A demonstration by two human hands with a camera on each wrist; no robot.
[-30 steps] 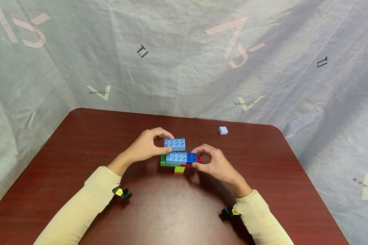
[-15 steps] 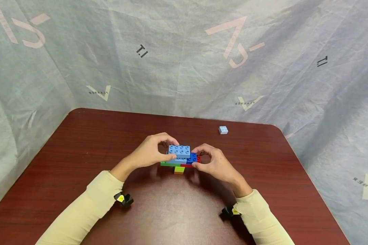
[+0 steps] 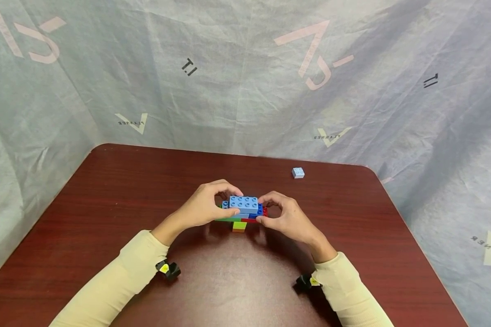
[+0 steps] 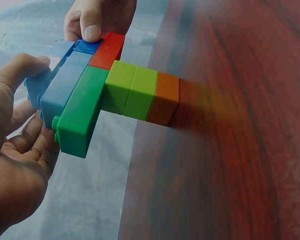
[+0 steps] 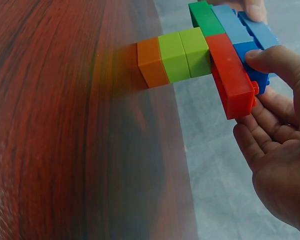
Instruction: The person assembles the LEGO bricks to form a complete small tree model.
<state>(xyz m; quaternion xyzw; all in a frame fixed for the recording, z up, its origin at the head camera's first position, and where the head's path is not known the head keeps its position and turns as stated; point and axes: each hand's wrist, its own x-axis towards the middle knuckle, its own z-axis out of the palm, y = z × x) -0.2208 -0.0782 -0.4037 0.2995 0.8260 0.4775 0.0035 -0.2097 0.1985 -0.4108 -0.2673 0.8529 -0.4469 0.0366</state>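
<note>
My left hand pinches a light blue eight-stud brick between thumb and fingers. This brick lies over the top layer of a small brick structure, shifted toward the right, and a thin dark line shows between them in the left wrist view. That layer has another light blue brick and a dark blue brick, which my right hand pinches from the right. Underneath lie a green brick and a red brick side by side. A narrow column of two lime bricks and an orange brick supports them.
A pale blue four-stud brick sits alone near the back of the dark red-brown table. Grey printed fabric hangs behind the table and along its sides. Black wrist devices are strapped at both cuffs.
My left hand has brought the light blue brick forward, down and rightward, from behind the structure onto its top layer. My right hand keeps its grip with hardly any movement.
</note>
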